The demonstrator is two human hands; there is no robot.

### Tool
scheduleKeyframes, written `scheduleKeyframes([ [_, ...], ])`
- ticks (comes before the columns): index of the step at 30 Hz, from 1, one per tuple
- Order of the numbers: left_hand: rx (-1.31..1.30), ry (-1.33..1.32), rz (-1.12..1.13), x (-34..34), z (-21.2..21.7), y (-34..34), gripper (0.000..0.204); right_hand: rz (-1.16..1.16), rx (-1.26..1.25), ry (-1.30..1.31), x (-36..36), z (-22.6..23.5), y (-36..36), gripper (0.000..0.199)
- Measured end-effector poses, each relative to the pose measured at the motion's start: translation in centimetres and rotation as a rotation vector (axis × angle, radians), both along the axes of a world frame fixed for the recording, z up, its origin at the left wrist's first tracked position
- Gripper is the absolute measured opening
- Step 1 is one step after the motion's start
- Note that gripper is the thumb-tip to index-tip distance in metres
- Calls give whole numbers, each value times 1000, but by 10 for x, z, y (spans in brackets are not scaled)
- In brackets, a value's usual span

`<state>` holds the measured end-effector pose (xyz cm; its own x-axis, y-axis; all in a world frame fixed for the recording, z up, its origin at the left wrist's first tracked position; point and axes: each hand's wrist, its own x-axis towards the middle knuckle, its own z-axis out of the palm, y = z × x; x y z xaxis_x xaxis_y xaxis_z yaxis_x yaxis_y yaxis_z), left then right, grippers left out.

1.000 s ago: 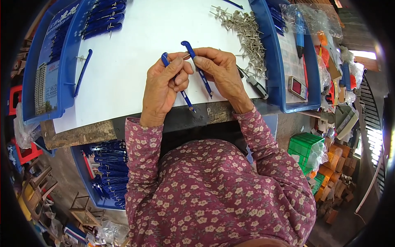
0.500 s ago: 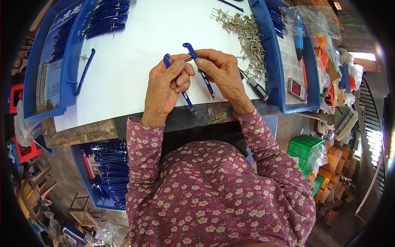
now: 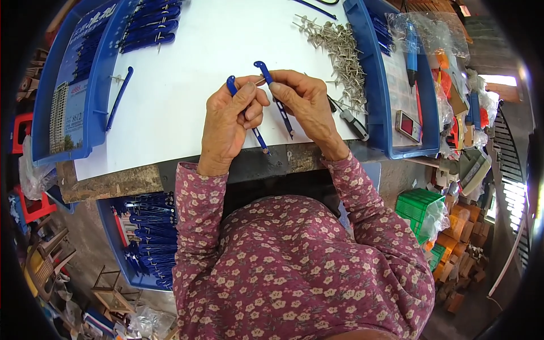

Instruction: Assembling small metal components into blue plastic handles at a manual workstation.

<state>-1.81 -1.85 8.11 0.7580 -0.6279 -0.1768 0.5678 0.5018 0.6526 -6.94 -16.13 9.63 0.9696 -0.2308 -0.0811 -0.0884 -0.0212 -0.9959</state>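
My left hand point(image 3: 229, 124) pinches a slim blue bar point(image 3: 259, 139) with a rounded, bent top end. A similar blue bar point(image 3: 283, 116), with slots along it, is gripped between thumb and fingers of my right hand point(image 3: 310, 107). Both bars slant down toward the table's near edge, their tops a short way apart. Between the tops a small metal pin point(image 3: 260, 82) bridges the gap; my fingers partly cover it. To the right lies a heap of metal pins with flat round heads point(image 3: 343, 59). A grey-and-black handled tool point(image 3: 355, 124) rests below that heap.
White sheeting point(image 3: 175, 107) covers the table. Blue trays stand at the left point(image 3: 95, 127) and right point(image 3: 379, 107); the right one holds a small device point(image 3: 408, 126). Blue bars are stacked at the upper left point(image 3: 150, 28). Below the table, another tray point(image 3: 122, 249) holds many blue bars.
My hands have barely shifted. The right-hand bar has tilted slightly, its lower end moving a little left. The metal pin between the bars shows more clearly.
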Motion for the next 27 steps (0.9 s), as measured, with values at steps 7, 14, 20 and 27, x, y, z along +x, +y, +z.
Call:
scheduleKeyframes([
  [7,-10,30,-3,-1,2,0,21,25,-58,-24,0,2,-3,21],
  [14,-56,38,-40,-1,0,0,22,32,-156,-70,2,5,-7,19],
  [20,-94,24,-41,0,-1,-1,23,69,-306,-168,6,7,-11,17],
  [27,-178,10,-37,-3,1,-4,22,98,-413,-269,7,18,-11,14],
])
